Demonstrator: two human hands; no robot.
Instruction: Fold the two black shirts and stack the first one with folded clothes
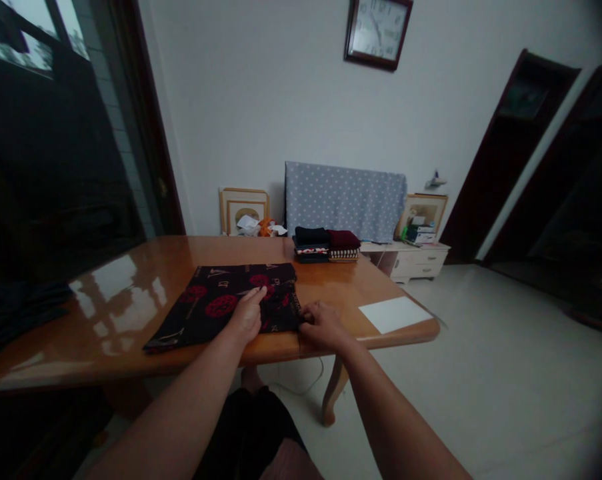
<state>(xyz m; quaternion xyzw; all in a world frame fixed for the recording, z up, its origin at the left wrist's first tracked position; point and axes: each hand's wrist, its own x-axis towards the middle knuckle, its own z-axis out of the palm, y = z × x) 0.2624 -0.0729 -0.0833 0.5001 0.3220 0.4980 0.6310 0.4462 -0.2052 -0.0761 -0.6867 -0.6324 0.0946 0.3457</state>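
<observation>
A black cloth with red flower prints lies flat on the glossy wooden table. My left hand rests on the cloth's right part, fingers stretched out and pressing down. My right hand sits at the cloth's right edge near the table's front, fingers curled in a pinch on the fabric's edge.
A stack of folded clothes stands at the table's far edge. A white sheet lies at the right corner. Beyond are a dotted cloth over a screen, picture frames, a white low cabinet, a wall clock and dark doors.
</observation>
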